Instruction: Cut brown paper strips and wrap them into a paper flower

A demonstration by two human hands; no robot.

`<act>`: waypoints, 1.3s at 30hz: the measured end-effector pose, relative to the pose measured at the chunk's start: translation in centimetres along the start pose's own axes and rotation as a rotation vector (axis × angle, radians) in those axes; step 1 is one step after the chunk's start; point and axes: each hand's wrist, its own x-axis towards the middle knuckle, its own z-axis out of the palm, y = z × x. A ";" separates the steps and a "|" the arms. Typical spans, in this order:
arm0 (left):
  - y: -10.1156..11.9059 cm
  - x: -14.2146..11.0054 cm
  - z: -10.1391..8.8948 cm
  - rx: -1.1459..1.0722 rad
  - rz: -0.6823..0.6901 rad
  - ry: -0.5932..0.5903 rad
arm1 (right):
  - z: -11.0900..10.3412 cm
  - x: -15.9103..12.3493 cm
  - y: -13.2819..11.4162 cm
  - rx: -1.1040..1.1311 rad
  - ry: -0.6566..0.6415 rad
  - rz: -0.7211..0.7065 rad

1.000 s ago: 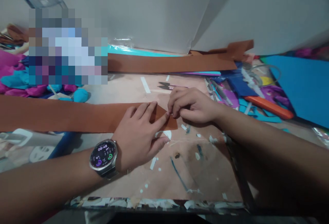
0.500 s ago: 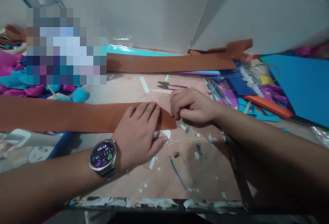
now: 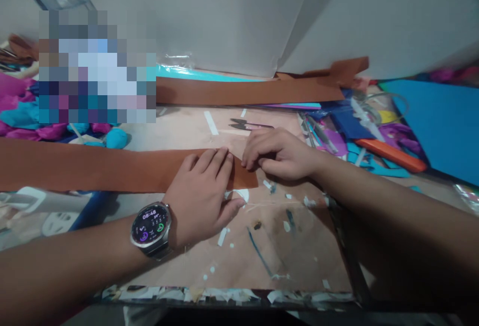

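A long brown paper strip [image 3: 93, 166] lies across the work surface from the left edge, and its right end is cut or folded at a slant. My left hand [image 3: 205, 186] presses flat on the strip near that end, fingers stretched out and thumb on the board below. At the slanted edge, my right hand [image 3: 277, 154] is closed, its curled fingertips touching the paper. What lies between those fingertips is mostly hidden. Just behind my right hand are small dark-bladed snips [image 3: 251, 124].
Another brown strip [image 3: 243, 91] runs along the back by the wall. An orange cutter [image 3: 391, 154] lies among scraps on the right, near a blue sheet [image 3: 445, 126]. Crumpled pink and blue paper [image 3: 22, 106] heaps at left. A white and grey tool [image 3: 45, 206] sits below the strip.
My right hand has slid slightly left along the strip's slanted edge, its fingertips now further onto the paper. My left hand stays in place.
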 end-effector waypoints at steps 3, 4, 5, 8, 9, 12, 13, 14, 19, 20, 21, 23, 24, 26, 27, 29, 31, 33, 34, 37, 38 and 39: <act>0.0 0.0 0.1 0.004 0.002 0.004 | 0.0 0.0 0.0 0.009 0.001 0.010; 0.0 0.0 0.1 0.005 0.003 0.004 | -0.1 -0.1 -0.1 0.010 0.000 0.013; -0.1 0.0 0.1 0.005 0.005 0.005 | -0.1 -0.1 -0.1 0.012 -0.002 0.016; 0.0 0.0 0.0 0.001 0.006 0.002 | -0.2 -0.2 -0.1 0.005 0.002 0.045; 0.0 0.0 0.0 0.000 0.005 0.001 | -0.2 -0.2 -0.1 0.001 0.008 0.056; 0.0 -0.1 0.0 0.000 -0.001 -0.001 | -0.1 -0.3 0.1 0.004 0.031 0.066; 0.0 -0.1 0.0 0.002 -0.002 -0.003 | -0.1 -0.3 0.1 0.010 0.036 0.064; 0.0 -0.1 0.0 0.003 -0.002 -0.003 | -0.1 -0.3 0.1 0.015 0.039 0.062; 0.0 -0.1 0.0 0.004 -0.002 -0.004 | -0.1 -0.2 0.0 0.012 0.016 0.058; 0.0 -0.1 0.0 0.004 -0.002 -0.006 | -0.1 -0.2 -0.1 0.006 0.006 0.062; 0.0 0.0 0.0 0.003 -0.001 -0.008 | -0.1 -0.3 -0.1 -0.003 -0.003 0.065; 0.0 0.0 0.0 0.000 0.000 -0.010 | -0.1 -0.4 -0.1 -0.017 -0.015 0.072; 0.0 0.0 0.0 -0.002 -0.001 -0.011 | -0.1 -0.4 0.0 -0.017 -0.014 0.075; 0.0 0.0 0.0 -0.004 0.000 -0.009 | -0.1 -0.5 0.1 -0.014 -0.005 0.077; 0.0 0.0 0.0 -0.005 0.002 -0.007 | 0.0 -0.5 0.1 -0.021 -0.001 0.075; 0.0 0.0 0.0 -0.005 0.004 0.001 | 0.0 -0.5 0.1 -0.065 -0.007 0.070; -0.1 0.0 0.0 -0.006 0.004 0.005 | 0.0 -0.4 0.0 -0.108 -0.037 0.072; -0.1 -0.1 0.1 -0.006 0.002 0.006 | -0.1 -0.4 -0.1 -0.116 -0.064 0.070; -0.1 -0.1 0.1 -0.005 0.002 0.005 | -0.1 -0.3 -0.2 -0.109 -0.074 0.064; -0.1 -0.1 0.1 -0.003 -0.001 0.002 | -0.2 -0.3 -0.2 -0.093 -0.085 0.062; 0.0 -0.1 0.1 -0.002 -0.002 -0.003 | -0.2 -0.3 -0.1 -0.092 -0.081 0.066; 0.0 -0.1 0.1 -0.003 -0.003 -0.006 | -0.2 -0.3 -0.1 -0.092 -0.072 0.072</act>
